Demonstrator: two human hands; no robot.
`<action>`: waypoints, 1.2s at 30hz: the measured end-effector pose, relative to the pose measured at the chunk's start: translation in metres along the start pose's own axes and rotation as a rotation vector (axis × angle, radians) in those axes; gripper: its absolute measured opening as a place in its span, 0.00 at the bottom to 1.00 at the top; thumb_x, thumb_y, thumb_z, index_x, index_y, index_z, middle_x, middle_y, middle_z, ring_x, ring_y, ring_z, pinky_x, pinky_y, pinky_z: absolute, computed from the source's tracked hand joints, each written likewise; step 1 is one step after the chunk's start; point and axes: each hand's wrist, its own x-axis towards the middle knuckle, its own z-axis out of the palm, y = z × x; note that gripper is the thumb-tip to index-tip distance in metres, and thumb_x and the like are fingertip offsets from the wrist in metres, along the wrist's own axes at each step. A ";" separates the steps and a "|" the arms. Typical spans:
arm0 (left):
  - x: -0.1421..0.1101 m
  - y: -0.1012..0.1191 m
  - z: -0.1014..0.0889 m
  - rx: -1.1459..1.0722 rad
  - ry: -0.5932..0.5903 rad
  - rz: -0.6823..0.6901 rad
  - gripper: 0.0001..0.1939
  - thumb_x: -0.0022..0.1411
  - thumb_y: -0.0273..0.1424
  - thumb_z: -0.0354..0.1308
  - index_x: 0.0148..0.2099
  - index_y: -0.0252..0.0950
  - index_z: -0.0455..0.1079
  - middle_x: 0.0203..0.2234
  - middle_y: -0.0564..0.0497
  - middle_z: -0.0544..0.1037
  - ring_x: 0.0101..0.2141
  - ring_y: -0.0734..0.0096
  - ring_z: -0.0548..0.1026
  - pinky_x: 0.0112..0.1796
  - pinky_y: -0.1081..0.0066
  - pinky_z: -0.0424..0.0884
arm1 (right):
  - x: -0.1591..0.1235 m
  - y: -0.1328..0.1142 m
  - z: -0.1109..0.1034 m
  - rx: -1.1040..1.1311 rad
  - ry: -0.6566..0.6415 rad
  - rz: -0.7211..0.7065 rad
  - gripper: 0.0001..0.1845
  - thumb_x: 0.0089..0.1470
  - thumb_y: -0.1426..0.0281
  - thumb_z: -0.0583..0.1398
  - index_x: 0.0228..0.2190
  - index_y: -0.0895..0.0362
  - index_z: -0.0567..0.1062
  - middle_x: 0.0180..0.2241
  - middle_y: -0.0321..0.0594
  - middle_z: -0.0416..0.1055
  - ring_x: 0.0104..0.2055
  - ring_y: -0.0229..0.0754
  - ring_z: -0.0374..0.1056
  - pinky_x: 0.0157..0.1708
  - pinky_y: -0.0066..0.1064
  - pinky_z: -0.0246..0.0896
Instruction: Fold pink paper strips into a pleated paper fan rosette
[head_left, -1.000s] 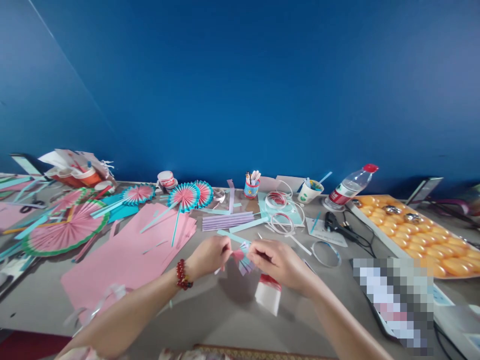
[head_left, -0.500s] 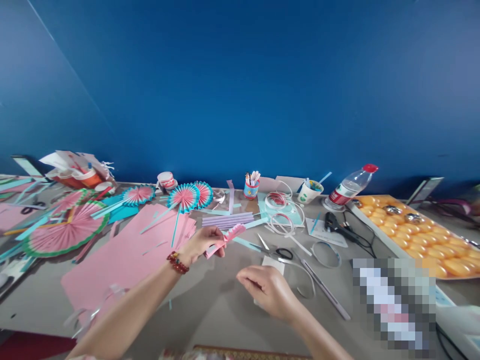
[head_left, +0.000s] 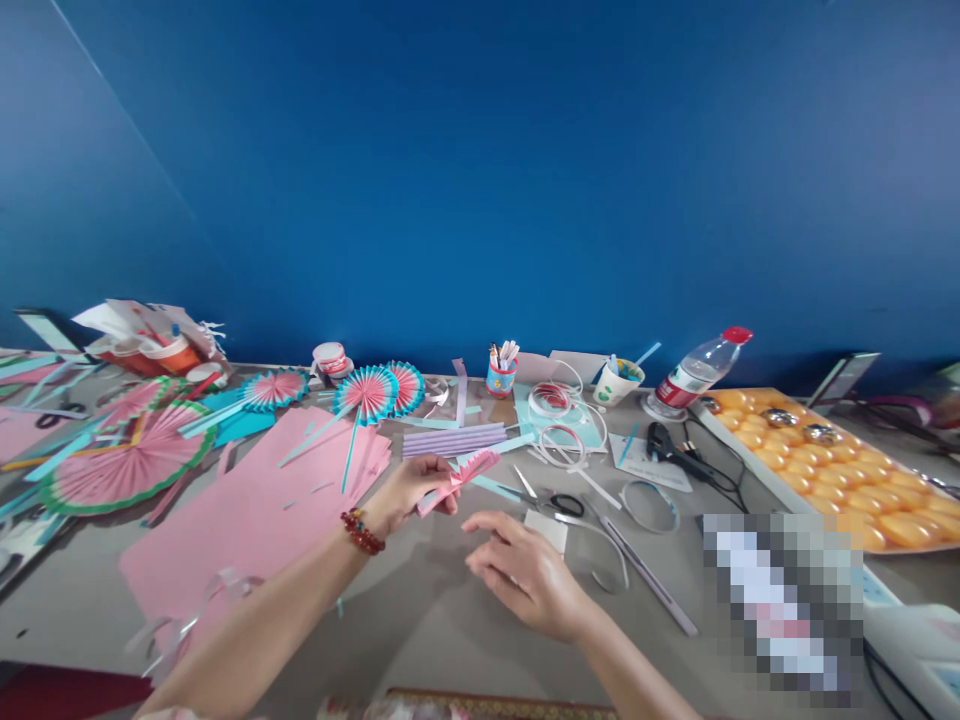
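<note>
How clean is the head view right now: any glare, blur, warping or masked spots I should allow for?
Head view: faint shadows on the tabletop below the hands; highlights on the yellow domed panel; wide-angle stretch toward the edges, with the bottle leaning; a pixelated block at lower right hides what lies there.

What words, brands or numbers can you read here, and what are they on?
None reads for certain.
Bottle: label lettering too small.
Pen cup: yellow mark, perhaps "6", too blurred to confirm.
White card: print too small.
Pixelated patch: unreadable.
</note>
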 end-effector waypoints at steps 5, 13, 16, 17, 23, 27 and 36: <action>-0.004 0.001 0.004 -0.007 -0.007 0.010 0.13 0.49 0.36 0.67 0.30 0.31 0.71 0.20 0.50 0.77 0.22 0.71 0.75 0.30 0.71 0.70 | 0.004 0.002 0.007 0.245 -0.071 0.000 0.10 0.63 0.69 0.52 0.33 0.54 0.72 0.44 0.45 0.73 0.49 0.45 0.68 0.46 0.34 0.61; -0.008 -0.001 -0.001 -0.098 -0.006 -0.013 0.10 0.52 0.34 0.66 0.32 0.32 0.73 0.25 0.49 0.78 0.24 0.72 0.74 0.31 0.71 0.69 | 0.000 0.023 0.013 0.556 0.164 0.173 0.19 0.65 0.62 0.51 0.25 0.56 0.68 0.29 0.39 0.65 0.33 0.39 0.63 0.33 0.30 0.60; -0.011 -0.002 0.003 -0.129 -0.033 -0.030 0.08 0.54 0.33 0.66 0.32 0.33 0.73 0.25 0.50 0.77 0.24 0.73 0.74 0.28 0.74 0.68 | -0.003 0.030 0.017 0.652 0.171 0.252 0.20 0.65 0.59 0.51 0.24 0.56 0.68 0.28 0.38 0.64 0.30 0.39 0.61 0.30 0.29 0.58; -0.013 -0.001 0.005 -0.137 -0.050 -0.036 0.08 0.54 0.33 0.66 0.32 0.33 0.73 0.26 0.50 0.77 0.23 0.74 0.74 0.28 0.74 0.68 | -0.004 0.033 0.020 0.711 0.184 0.285 0.20 0.64 0.58 0.52 0.24 0.56 0.67 0.28 0.38 0.64 0.29 0.38 0.61 0.29 0.29 0.58; -0.023 0.003 0.014 -0.051 -0.280 -0.092 0.12 0.53 0.35 0.66 0.34 0.32 0.72 0.26 0.47 0.78 0.20 0.72 0.75 0.24 0.75 0.66 | -0.005 0.045 0.033 1.081 0.290 0.418 0.20 0.55 0.53 0.59 0.24 0.54 0.65 0.25 0.34 0.60 0.25 0.38 0.59 0.27 0.30 0.59; -0.030 0.006 0.021 0.264 -0.462 -0.068 0.13 0.59 0.39 0.61 0.37 0.33 0.72 0.22 0.51 0.78 0.21 0.72 0.76 0.25 0.76 0.66 | 0.005 0.048 0.024 1.104 0.211 0.433 0.19 0.55 0.57 0.59 0.22 0.55 0.62 0.23 0.33 0.59 0.24 0.36 0.57 0.25 0.28 0.56; -0.029 0.010 0.029 0.838 -0.352 0.172 0.01 0.57 0.28 0.57 0.33 0.37 0.70 0.24 0.54 0.78 0.24 0.72 0.75 0.26 0.76 0.62 | 0.033 0.042 -0.016 0.984 -0.078 0.379 0.17 0.56 0.60 0.61 0.23 0.58 0.67 0.28 0.35 0.63 0.27 0.35 0.62 0.28 0.28 0.59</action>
